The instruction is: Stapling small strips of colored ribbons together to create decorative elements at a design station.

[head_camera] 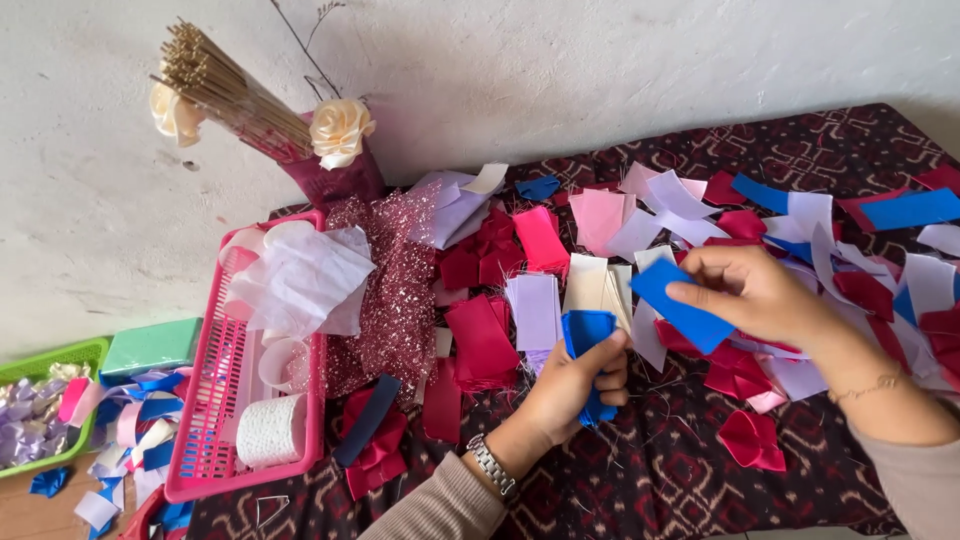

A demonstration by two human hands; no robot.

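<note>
My left hand (578, 380) is closed around a folded bundle of blue ribbon pieces (588, 335), held upright just above the dark patterned cloth (650, 470). A metal watch sits on that wrist. My right hand (760, 290) pinches a flat blue ribbon strip (680, 305) between thumb and fingers, right beside the bundle. Around both hands lie several cut ribbon pieces in red, pink, white, lilac and blue (700, 215). A folded red piece (752, 440) lies below my right forearm.
A pink plastic basket (205, 400) at the left holds white ribbon rolls and crumpled white fabric. Behind it stands a dark red vase (335, 180) with gold sticks and cream fabric roses. A green tray (50, 365) of lilac ribbons sits at far left.
</note>
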